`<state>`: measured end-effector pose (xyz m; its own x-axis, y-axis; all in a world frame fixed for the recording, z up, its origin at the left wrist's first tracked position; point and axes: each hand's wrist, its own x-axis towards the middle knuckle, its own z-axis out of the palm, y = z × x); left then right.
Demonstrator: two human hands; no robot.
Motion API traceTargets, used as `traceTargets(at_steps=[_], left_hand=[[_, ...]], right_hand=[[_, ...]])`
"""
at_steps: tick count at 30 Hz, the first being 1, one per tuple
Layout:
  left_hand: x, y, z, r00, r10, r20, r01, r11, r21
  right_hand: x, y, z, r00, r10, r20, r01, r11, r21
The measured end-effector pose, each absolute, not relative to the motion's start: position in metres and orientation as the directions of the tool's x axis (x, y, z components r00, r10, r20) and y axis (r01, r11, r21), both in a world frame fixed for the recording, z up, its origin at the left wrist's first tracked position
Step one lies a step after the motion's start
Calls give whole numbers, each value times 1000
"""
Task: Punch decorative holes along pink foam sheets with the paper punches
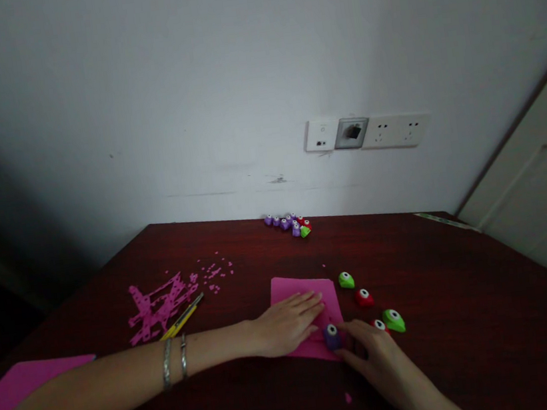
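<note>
A pink sheet of paper (301, 284) lies on the dark red table. My left hand (286, 325) rests flat on it with the fingers stretched out to the right. At the paper's lower right edge sits a small purple craft punch (332, 340) with a white top. My right hand (376, 353) grips this punch from the right, between thumb and forefinger. Close beyond that hand are a red punch (379, 326), partly hidden, and a green punch (394, 320). Another red punch (364, 298) and a smaller-looking green punch (346, 280) stand right of the paper.
Cut pink paper scraps (159, 307) and tiny bits lie at the left, beside a yellow utility knife (182, 318). More pink paper (25, 389) lies under my left arm. Several punches (286, 223) cluster at the back near the wall, which carries sockets (395, 132).
</note>
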<state>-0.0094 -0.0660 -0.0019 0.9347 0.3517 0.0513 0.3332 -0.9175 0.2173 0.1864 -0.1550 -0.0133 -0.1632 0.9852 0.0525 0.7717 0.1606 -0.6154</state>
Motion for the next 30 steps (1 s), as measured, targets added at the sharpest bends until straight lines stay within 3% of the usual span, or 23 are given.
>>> traceTargets(at_steps=[13,18,22,24,26,30], left_hand=[[-7,-59,-6,935,354,12,335,-897,289],[-6,-57,7,930,360,76,298,-858,419],[-4,-52,25,870,457,183,303,-791,532],[-2,-48,32,824,529,205,339,-748,571],[-1,-44,35,792,596,134,394,-666,633],[4,-39,31,783,569,-252,465,-266,844]], right_hand=[[185,-157,-9,-158,987,26,762,138,-633],[187,-155,-6,-126,992,12,782,107,-614],[193,-150,10,-120,992,-42,717,58,-694],[195,-144,20,-130,981,-146,668,-22,-744],[196,-137,29,-141,942,-305,634,-151,-758],[198,-120,35,-251,822,-511,632,-261,-730]])
